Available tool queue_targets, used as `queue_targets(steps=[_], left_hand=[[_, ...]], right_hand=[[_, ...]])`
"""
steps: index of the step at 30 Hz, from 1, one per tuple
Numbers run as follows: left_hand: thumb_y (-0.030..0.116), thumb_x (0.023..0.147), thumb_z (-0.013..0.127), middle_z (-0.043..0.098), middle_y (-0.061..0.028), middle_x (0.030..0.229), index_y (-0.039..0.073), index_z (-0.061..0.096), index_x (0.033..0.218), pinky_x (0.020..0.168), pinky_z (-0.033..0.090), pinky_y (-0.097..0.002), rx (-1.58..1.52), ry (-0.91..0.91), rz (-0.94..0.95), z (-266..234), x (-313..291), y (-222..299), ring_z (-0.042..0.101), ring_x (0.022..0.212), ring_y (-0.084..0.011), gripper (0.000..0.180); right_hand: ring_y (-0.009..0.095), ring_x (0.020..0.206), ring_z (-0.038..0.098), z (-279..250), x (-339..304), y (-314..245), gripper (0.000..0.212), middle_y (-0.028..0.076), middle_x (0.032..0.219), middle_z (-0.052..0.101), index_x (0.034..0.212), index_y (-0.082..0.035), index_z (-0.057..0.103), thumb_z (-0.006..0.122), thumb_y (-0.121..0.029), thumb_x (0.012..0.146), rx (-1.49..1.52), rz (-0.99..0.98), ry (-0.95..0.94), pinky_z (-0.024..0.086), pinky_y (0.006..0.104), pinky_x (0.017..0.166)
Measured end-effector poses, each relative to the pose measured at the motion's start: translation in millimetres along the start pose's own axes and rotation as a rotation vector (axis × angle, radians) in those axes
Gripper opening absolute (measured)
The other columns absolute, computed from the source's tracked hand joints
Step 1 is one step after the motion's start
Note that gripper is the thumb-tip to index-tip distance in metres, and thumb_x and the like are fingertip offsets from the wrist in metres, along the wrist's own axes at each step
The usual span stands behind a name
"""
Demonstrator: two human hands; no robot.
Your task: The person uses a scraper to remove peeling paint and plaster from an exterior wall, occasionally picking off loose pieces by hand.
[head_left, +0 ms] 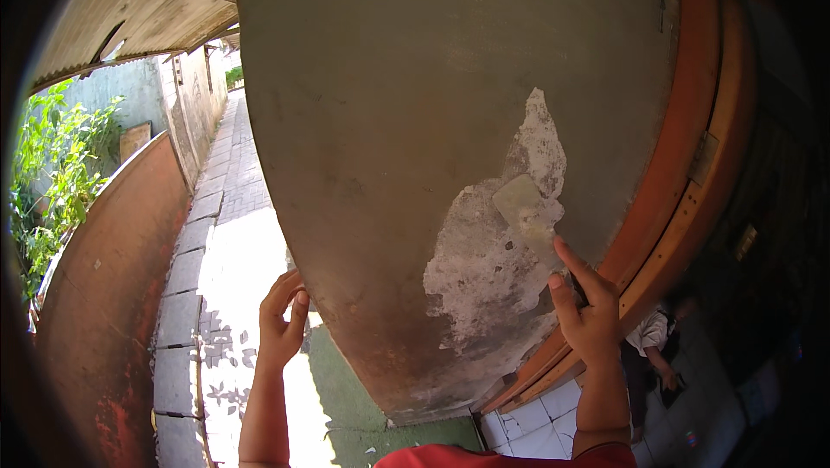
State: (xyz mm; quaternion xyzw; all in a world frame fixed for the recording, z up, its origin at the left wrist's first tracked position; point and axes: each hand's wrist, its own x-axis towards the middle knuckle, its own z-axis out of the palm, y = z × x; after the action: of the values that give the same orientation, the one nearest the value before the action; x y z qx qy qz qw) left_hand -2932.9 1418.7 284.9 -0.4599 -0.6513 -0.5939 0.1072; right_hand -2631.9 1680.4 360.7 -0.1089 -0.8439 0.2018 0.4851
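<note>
In front of me stands a grey-brown plastered wall [415, 79] with a pale, rough patch of bare, peeled surface [484, 269] low on its right side. My right hand [588, 308] is at the right border of that patch, index finger stretched along a flat, greyish putty knife blade [521, 204] that lies against the wall. The thumb is bent below the finger, and the knife's handle is hidden in the hand. At the wall's left edge is my left hand [281, 317], its bent fingers resting against the corner and its thumb apart, with nothing seen in it.
An orange-brown wooden frame [683, 122] runs down the wall's right side. Beyond it, a person [653, 343] is low over white floor tiles [553, 412]. To the left are a sunlit paved path [246, 269], a low reddish wall [112, 269] and green plants [60, 157].
</note>
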Motion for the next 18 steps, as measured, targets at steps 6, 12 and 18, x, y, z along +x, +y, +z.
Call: queue_targets(steps=[6, 12, 18], left_hand=[[0.016, 0.099, 0.057, 0.062, -0.0196, 0.126, -0.004, 0.060, 0.128, 0.091, 0.052, -0.0360, -0.046, -0.053, 0.033, -1.0, 3.4, -3.8, 0.062, 0.112, -0.0256, 0.036], [0.011, 0.095, 0.060, 0.060, -0.0205, 0.129, -0.003, 0.059, 0.131, 0.091, 0.054, -0.0372, -0.084, -0.073, 0.049, -9.6, 0.5, -7.6, 0.061, 0.115, -0.0276, 0.038], [0.007, 0.096, 0.059, 0.056, -0.0185, 0.134, 0.003, 0.055, 0.137, 0.096, 0.053, -0.0376, -0.118, -0.038, 0.066, -9.9, -3.0, -19.2, 0.056, 0.125, -0.0274, 0.041]], right_hand=[[0.009, 0.082, 0.066, -2.9, 5.2, -14.3, 0.039, 0.017, 0.118, 0.070, 0.130, 0.000, 0.062, 0.066, -0.016, 0.095, -0.046, 0.082, 0.006, 0.046, 0.0215, 0.059], [0.006, 0.069, 0.060, 1.9, 10.5, -13.8, 0.038, 0.014, 0.113, 0.072, 0.129, 0.000, 0.063, 0.065, -0.012, 0.093, -0.086, 0.010, 0.043, 0.044, 0.0219, 0.056], [0.012, 0.071, 0.063, 8.5, -20.3, -16.1, 0.040, 0.019, 0.105, 0.072, 0.127, 0.001, 0.064, 0.066, -0.012, 0.090, 0.067, 0.100, -0.054, 0.049, 0.0278, 0.062]])
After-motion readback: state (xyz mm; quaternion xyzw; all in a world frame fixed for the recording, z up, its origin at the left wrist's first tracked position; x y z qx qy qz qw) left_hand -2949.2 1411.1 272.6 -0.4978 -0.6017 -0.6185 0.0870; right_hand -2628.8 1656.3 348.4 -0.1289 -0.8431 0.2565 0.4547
